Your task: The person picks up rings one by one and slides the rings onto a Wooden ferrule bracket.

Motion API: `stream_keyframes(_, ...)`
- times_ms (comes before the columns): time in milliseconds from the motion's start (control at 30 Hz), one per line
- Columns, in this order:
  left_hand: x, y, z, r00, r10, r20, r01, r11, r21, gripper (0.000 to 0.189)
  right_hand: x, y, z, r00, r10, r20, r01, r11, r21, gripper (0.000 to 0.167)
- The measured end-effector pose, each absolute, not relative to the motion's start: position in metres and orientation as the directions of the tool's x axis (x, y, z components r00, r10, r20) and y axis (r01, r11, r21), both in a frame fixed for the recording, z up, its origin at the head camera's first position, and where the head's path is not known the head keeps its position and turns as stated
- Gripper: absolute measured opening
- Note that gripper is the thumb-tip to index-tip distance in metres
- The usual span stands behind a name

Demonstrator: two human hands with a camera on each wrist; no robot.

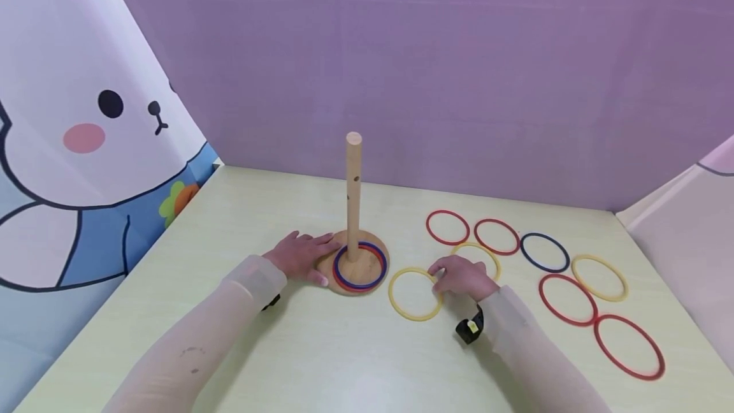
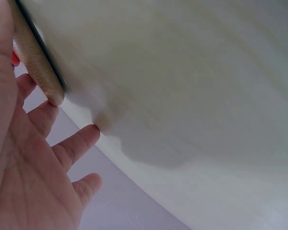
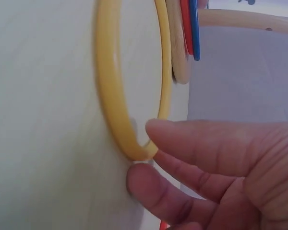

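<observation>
A wooden base (image 1: 321,266) carries an upright wooden peg (image 1: 353,202). Around the peg's foot lie a blue ring (image 1: 383,266) and a red ring (image 1: 342,284). My left hand (image 1: 299,256) rests at the base's left side, fingers spread; in the left wrist view some fingertips touch its edge. To the right of the base, my right hand (image 1: 463,276) pinches the right edge of a yellow ring (image 1: 392,298) between thumb and fingers. The right wrist view shows that yellow ring (image 3: 108,72) close up, with the thumb (image 3: 182,136) at its rim.
Behind the right hand lies another yellow ring (image 1: 497,266), partly hidden. Further right are several red rings (image 1: 631,373), a blue ring (image 1: 545,271) and a yellow ring (image 1: 608,299) on the pale table (image 1: 344,368). A purple backdrop (image 1: 430,81) stands at the back.
</observation>
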State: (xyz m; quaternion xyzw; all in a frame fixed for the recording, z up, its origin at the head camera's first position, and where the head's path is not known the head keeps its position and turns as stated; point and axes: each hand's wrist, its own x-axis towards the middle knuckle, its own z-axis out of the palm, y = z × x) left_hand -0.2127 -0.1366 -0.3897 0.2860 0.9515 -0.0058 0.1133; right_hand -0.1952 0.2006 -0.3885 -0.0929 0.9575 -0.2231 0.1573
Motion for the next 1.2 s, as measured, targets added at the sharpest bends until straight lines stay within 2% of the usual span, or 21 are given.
stream_keyframes(233,-0.2121,-0.1357,-0.3883,-0.810,0.546,-0.215,0.547,0.835,0.060,0.084,-0.1927,0.1958,-0.3909,-0.932,-0.285,-0.223,-0.132,0.840,-0.526,0.026)
stream_keyframes(500,-0.2107,-0.1342,-0.3844,-0.815,0.536,-0.220,0.540,0.840,0.043,0.084,-0.1940,0.1916,-0.3938,-0.929,-0.221,-0.296,-0.002,0.805,-0.594,0.031)
stream_keyframes(900,-0.2133,-0.1346,-0.3827,-0.819,0.533,-0.212,0.540,0.841,0.029,0.084,-0.1966,0.1912,-0.3888,-0.930,-0.205,-0.306,0.018,0.805,-0.592,0.029)
stream_keyframes(1200,-0.2101,-0.1345,-0.3821,-0.807,0.543,-0.233,0.543,0.837,0.071,0.084,-0.1945,0.1960,-0.3914,-0.928,-0.206,-0.312,0.061,0.740,-0.670,0.036)
